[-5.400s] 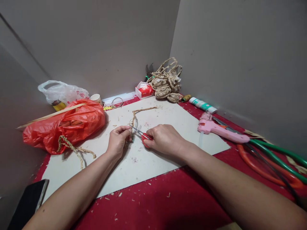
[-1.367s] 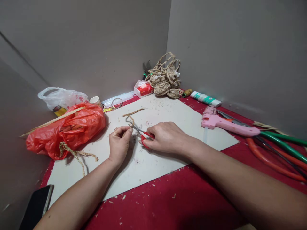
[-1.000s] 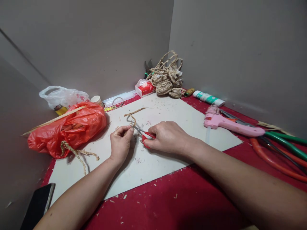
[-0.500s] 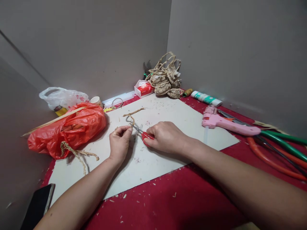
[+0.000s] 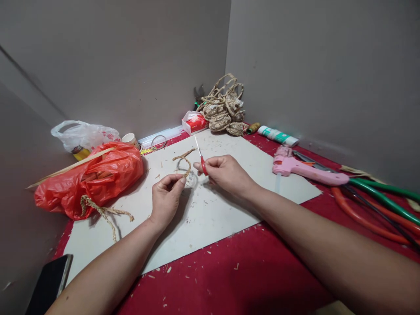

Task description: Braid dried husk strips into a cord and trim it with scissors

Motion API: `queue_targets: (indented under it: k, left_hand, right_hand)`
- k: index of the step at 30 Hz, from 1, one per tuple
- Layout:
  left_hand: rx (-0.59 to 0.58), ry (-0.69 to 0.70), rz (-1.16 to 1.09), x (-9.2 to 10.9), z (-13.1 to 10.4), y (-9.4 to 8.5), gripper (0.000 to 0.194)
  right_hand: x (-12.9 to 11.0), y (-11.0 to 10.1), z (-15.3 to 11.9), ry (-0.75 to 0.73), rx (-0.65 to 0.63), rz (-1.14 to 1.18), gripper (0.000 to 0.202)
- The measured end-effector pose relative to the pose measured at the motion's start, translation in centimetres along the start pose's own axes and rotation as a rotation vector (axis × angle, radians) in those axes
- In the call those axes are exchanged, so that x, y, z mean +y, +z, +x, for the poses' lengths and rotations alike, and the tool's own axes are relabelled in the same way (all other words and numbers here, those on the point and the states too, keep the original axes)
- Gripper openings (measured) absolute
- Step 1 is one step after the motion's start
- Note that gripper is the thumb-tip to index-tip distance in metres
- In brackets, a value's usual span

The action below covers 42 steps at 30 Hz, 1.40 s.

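Observation:
My left hand [image 5: 169,197] pinches the near end of a short, curved piece of braided straw cord [image 5: 188,165] between thumb and fingertips. The cord's far part bends to the side above the white board [image 5: 216,218]. Just to the right, my right hand [image 5: 226,173] holds small scissors [image 5: 203,166] by their red handles. The blades look closed and point up and away, apart from the cord. Another braided straw piece [image 5: 105,212] lies at the left, against a red plastic bag [image 5: 95,175].
Bundled straw cord [image 5: 223,109] sits in the far corner beside a red-and-white box [image 5: 195,122]. At right lie a pink glue gun [image 5: 302,168] and green-handled [image 5: 383,197] and orange-handled tools. A phone [image 5: 50,282] lies at the near left. Straw scraps litter the board and red cloth [image 5: 229,271].
The scissors have come away from the cord and swung upright in my right hand, blades closed together. My left hand keeps its pinch, and more of the cord now shows above the fingers.

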<state>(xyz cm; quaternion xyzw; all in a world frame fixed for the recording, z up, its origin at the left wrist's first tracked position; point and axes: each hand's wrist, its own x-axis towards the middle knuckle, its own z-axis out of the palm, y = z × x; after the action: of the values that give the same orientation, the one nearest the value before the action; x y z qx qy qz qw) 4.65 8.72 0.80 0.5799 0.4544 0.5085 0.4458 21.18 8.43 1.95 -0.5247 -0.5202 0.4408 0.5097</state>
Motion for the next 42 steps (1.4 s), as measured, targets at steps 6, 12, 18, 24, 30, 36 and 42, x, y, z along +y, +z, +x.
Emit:
queue_targets:
  k: [6,12,18,24,30,36,42]
  left_hand:
    - [-0.137,0.010,0.014,-0.1,-0.7,0.1,0.017]
    - [-0.234,0.124,0.182,-0.8,-0.9,0.0,0.022]
    - [-0.169,0.389,0.370,-0.8,-1.1,-0.2,0.019]
    - [-0.328,0.472,0.464,0.4,-1.8,0.0,0.019]
    - [-0.375,0.257,0.368,1.5,-2.1,0.0,0.029]
    - [-0.399,0.065,0.201,2.7,-2.3,0.3,0.031]
    - [-0.360,-0.019,0.063,1.5,-2.0,0.5,0.033]
  right_hand:
    - [0.4,0.6,0.0,0.183,-0.226,0.480,0.032]
    - [-0.3,-0.1,0.5,0.031,0.017,0.494,0.032]
    - [-1.4,-1.2,0.5,-0.224,0.297,0.340,0.030]
    - [-1.9,-1.3,0.1,-0.300,0.404,0.193,0.030]
    - [-1.7,-1.4,0.3,-0.234,0.423,0.148,0.031]
    - [-1.6,-1.4,0.3,-0.215,0.440,0.170,0.032]
    - [-2.0,-1.5,0.1,-0.240,0.431,0.137,0.033]
